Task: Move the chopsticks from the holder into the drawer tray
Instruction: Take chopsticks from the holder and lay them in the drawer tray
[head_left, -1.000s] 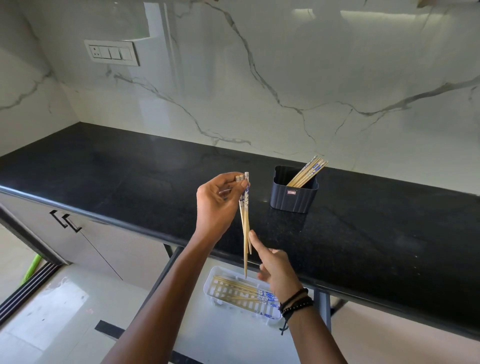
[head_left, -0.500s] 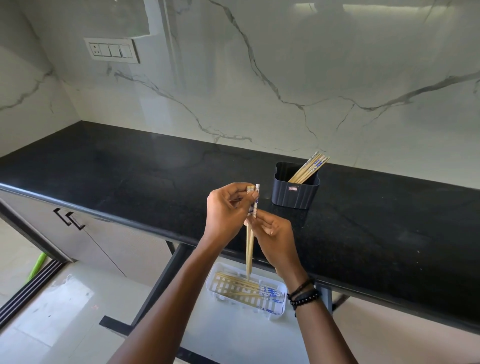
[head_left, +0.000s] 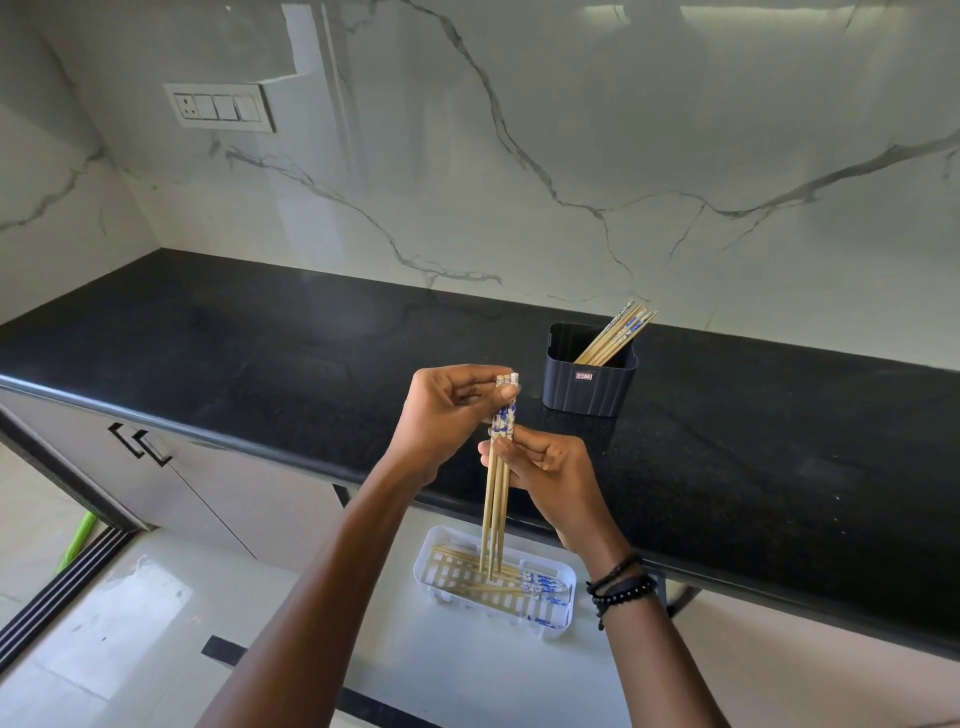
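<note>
A small bundle of wooden chopsticks (head_left: 495, 514) with blue-and-white patterned tops hangs upright, tips pointing down over the white slotted drawer tray (head_left: 566, 603). My left hand (head_left: 447, 415) pinches the bundle at its top ends. My right hand (head_left: 545, 473) grips the same bundle around its upper middle. The tray holds several chopsticks lying flat. The dark grey holder (head_left: 589, 387) stands on the black countertop to the right, with several chopsticks (head_left: 618, 338) leaning out of it.
The black countertop (head_left: 260, 353) runs across the view below a marble wall with a switch plate (head_left: 221, 106). The tray sits in an open drawer (head_left: 405, 649) below the counter edge. Cabinet doors with black handles (head_left: 140, 441) are at the left.
My right hand rose from an open, pointing pose by the tips and closed around the bundle's upper middle. The bundle stays upright over the tray in my left hand.
</note>
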